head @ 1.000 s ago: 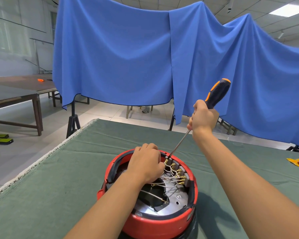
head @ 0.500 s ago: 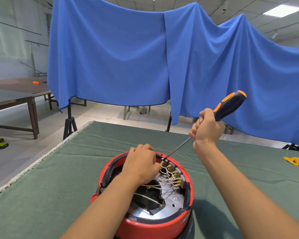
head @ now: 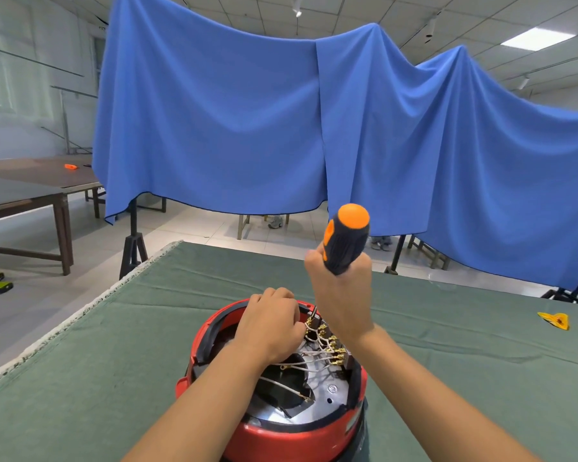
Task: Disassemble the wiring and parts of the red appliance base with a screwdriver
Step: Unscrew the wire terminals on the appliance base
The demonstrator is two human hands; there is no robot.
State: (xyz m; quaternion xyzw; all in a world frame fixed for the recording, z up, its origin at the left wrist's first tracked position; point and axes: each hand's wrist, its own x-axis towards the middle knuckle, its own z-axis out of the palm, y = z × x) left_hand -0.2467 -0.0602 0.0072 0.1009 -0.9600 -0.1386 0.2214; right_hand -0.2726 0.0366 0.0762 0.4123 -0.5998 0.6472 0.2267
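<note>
The red appliance base stands open-side up at the near edge of the green table cloth. Inside it lie a silver plate, white wires and a row of brass terminals along the far right rim. My left hand rests inside the far rim, fingers curled at the wires beside the terminals. My right hand grips the black and orange screwdriver almost upright. Only the tip of its shaft shows, at the farthest terminal.
A yellow scrap lies on the cloth at the far right. A blue sheet hangs behind the table. Brown tables stand at the left, one carrying a small orange object. The cloth's left edge drops to the floor.
My right hand swung the screwdriver from a slant toward the right to nearly upright and moved left, closer over the terminals. My left hand stayed at the wires.
</note>
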